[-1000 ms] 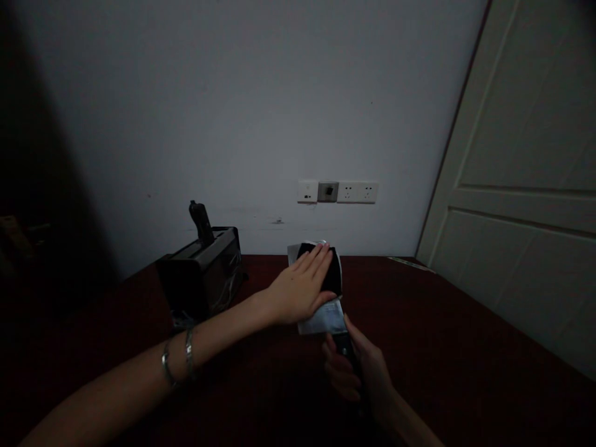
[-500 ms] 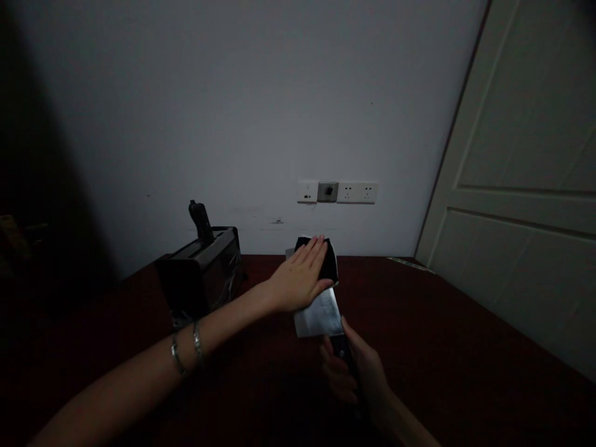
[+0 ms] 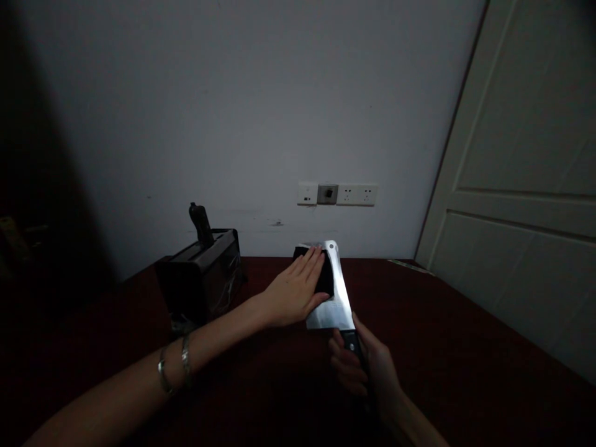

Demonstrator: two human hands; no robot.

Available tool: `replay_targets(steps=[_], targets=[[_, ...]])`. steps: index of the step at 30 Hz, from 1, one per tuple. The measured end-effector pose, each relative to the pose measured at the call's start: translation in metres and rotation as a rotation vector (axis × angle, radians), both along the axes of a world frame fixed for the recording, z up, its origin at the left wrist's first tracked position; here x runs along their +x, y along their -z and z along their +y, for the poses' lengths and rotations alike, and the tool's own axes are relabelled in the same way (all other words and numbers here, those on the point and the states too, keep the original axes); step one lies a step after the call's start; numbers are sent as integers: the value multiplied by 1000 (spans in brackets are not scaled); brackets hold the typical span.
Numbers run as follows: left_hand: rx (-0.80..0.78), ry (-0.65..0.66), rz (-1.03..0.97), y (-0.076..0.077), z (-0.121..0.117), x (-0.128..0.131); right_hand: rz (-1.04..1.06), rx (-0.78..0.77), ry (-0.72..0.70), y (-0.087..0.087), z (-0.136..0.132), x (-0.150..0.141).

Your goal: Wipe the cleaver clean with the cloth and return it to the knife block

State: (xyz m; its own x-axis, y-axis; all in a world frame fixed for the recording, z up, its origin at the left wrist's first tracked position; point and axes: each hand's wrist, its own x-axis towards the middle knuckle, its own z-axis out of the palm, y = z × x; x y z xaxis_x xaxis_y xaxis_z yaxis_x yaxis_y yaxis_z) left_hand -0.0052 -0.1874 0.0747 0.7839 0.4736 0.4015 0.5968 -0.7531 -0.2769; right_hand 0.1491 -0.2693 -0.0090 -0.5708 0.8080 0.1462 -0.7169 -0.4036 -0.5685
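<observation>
A cleaver (image 3: 342, 288) with a broad shiny blade and black handle is held up over the table, its blade pointing away from me. My right hand (image 3: 361, 366) is wrapped round the handle. My left hand (image 3: 300, 282) lies flat against the blade's face, fingers stretched out, pressing a black cloth (image 3: 327, 273) to the metal. Part of the cloth is hidden under the palm and fingers. A round hole shows near the blade's far right corner.
On the left of the dark red table (image 3: 274, 372) stands a dark knife block (image 3: 200, 273), with one black handle (image 3: 201, 223) sticking out of its top. Wall sockets (image 3: 338, 194) are behind, a white panelled door (image 3: 521, 186) to the right.
The cleaver has shifted right, and its far corner with the hole has come into sight. My left hand and the cloth have slid toward the handle and the blade's left side.
</observation>
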Motion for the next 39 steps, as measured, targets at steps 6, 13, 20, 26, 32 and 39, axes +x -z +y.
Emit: replay_targets(steps=[6, 13, 20, 26, 32, 39], targets=[[-43, -87, -63, -14, 21, -5, -46, 10, -14, -2, -3, -3], [-18, -42, -26, 6, -5, 1, -8, 20, 2, 1, 1, 2], [-3, -50, 15, 9, -12, -5, -16, 12, 2, 0, -1, 0], [-2, -22, 79, 12, -20, -5, -20, 6, 25, 1, 1, 5], [1, 38, 106, 17, -36, -4, -15, -6, 33, -1, 2, 7], [-59, -27, -49, 1, 11, -3, -26, -2, 11, -3, 1, 4]])
